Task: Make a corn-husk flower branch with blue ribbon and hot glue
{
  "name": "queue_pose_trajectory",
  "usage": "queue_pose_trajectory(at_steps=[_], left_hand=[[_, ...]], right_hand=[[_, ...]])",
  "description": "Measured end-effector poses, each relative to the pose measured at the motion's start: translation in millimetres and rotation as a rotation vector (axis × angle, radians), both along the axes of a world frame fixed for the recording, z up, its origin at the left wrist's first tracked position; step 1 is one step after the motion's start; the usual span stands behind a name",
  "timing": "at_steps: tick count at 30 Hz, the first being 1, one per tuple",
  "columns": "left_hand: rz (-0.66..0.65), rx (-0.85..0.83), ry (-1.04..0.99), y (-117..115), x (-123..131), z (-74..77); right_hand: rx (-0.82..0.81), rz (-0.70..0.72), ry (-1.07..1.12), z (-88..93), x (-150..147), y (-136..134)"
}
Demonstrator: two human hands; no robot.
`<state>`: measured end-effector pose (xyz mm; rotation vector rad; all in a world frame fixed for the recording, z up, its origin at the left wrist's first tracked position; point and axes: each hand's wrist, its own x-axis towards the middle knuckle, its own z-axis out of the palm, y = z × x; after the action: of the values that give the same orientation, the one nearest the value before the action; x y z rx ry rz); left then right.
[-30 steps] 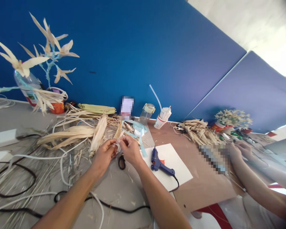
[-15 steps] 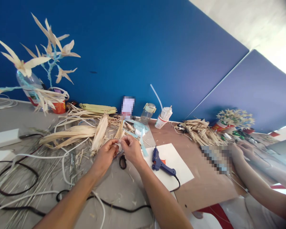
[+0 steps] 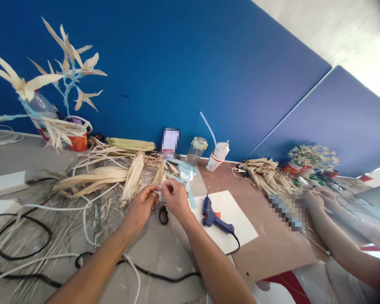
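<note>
My left hand (image 3: 143, 207) and my right hand (image 3: 176, 199) meet over the middle of the table, fingertips almost touching. Both are closed in a pinch on a small pale piece (image 3: 160, 190), too small and too covered by fingers to name. Just below the fingertips lies a black scissor handle (image 3: 163, 215); its blades are hidden. Beyond my left hand stands a dry corn husk (image 3: 133, 177). Light blue ribbon (image 3: 190, 192) and its white roll (image 3: 185, 174) lie past my right hand. A dark blue glue gun (image 3: 213, 216) rests on a white sheet (image 3: 240, 234) to the right.
Husk flowers on blue stems (image 3: 70, 80) stand at the left near a plastic bottle (image 3: 44, 109). White and black cables (image 3: 91, 228) cross the left side. A glass jar (image 3: 196, 151) and paper cup (image 3: 213, 162) stand at the back. Another person's arm (image 3: 338, 236) reaches in from the right.
At the far left, the large husk flower has swung a little further left. My hands stay almost in place, with the pale piece still between the fingertips.
</note>
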<state>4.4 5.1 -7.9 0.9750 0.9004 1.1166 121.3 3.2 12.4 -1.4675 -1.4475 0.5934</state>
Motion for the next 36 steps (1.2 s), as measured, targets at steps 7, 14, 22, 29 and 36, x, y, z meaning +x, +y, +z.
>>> queue_pose_trajectory(at_steps=[7,14,22,29,36], left_hand=[[-0.020,0.053,0.039,1.4,-0.8,-4.3],[-0.025,0.037,0.005,0.5,-0.3,-1.8],[-0.043,-0.081,-0.156,-2.3,-2.2,7.5],[-0.084,-0.114,-0.264,-0.4,-3.1,5.8],[-0.101,-0.098,-0.282,-0.6,-3.3,6.8]], right_hand=[[-0.005,-0.029,-0.020,1.4,1.5,-0.3],[-0.003,-0.025,0.075,2.0,1.3,0.9],[0.011,-0.003,0.584,1.7,7.5,6.9],[-0.099,0.110,0.571,-0.3,3.3,3.9],[-0.094,0.217,0.537,-2.7,-2.3,2.0]])
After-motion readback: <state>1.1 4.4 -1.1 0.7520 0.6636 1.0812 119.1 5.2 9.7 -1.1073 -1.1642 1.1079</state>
